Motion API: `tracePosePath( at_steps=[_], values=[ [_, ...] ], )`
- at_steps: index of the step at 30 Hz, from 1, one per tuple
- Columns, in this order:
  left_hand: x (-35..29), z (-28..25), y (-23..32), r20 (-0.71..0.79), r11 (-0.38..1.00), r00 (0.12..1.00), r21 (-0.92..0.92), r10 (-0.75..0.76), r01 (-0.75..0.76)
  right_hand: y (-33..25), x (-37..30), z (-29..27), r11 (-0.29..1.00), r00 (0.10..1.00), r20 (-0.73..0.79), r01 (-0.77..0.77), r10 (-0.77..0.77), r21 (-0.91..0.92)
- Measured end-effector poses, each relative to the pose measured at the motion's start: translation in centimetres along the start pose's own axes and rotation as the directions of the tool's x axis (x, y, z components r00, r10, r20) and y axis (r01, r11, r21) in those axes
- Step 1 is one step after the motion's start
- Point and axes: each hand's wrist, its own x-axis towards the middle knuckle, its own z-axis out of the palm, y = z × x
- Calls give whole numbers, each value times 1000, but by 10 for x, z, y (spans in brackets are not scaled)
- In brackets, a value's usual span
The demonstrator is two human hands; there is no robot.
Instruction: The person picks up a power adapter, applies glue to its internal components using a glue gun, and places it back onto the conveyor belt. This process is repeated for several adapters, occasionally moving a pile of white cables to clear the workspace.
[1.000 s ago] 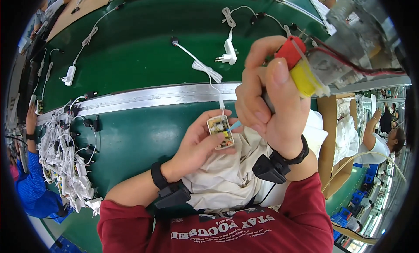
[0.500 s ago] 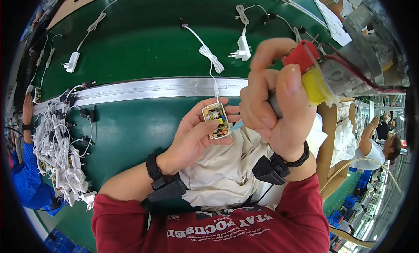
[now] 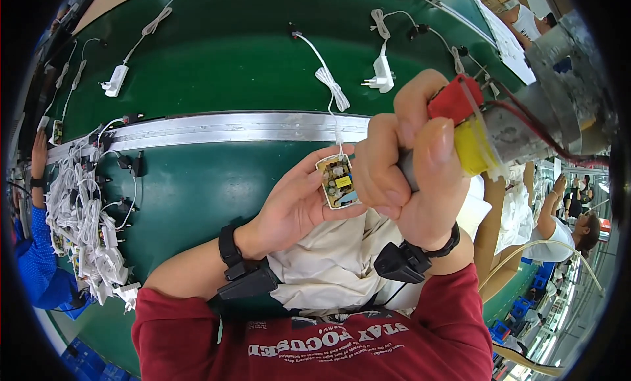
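My left hand (image 3: pixel 286 200) holds an opened white power adapter (image 3: pixel 322 186), its circuit board facing up with a yellow part in the middle. A white cable (image 3: pixel 333 92), tied in a bundle, runs from the adapter's far end across the metal strip. My right hand (image 3: pixel 420 157) is closed around a thick grey cylindrical tool (image 3: pixel 516 134) with a red switch block (image 3: pixel 455 97), a yellow band and red and dark wires. The tool's pale blue tip (image 3: pixel 346 198) reaches over the near end of the board. Whether it touches is hard to tell.
A tangled heap of white adapters and cables (image 3: pixel 85 223) lies at the left on the green bench. Beyond the metal strip (image 3: pixel 236 130) lie more white adapters (image 3: pixel 381 72). Off-white cloth (image 3: pixel 322 269) is before me, and a cardboard box (image 3: pixel 509 249) stands right. Other people work nearby.
The tool's tip has moved left, from the adapter's right side to over its board. My left hand has shifted slightly right with the adapter. Adapters beyond the strip appear further right.
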Motion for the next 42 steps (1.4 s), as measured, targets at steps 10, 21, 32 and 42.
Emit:
tracePosePath(
  at_steps=[10, 21, 32, 42],
  values=[
    [5, -1, 0, -37, 1000, 999, 6, -15, 15, -14, 5, 0, 995, 994, -86, -57, 64, 79],
    [85, -17, 86, 97, -325, 928, 945, 360, 28, -12, 0, 7, 981, 995, -101, -9, 29, 191],
    [-19, -37, 242, 34, -607, 606, 62, 795, 792, -13, 6, 10, 981, 992, -124, 7, 17, 195],
    [-5, -7, 151, -346, 789, 846, 600, 406, -134, -19, 7, 3, 985, 983, -183, 1, 30, 171]
  ],
)
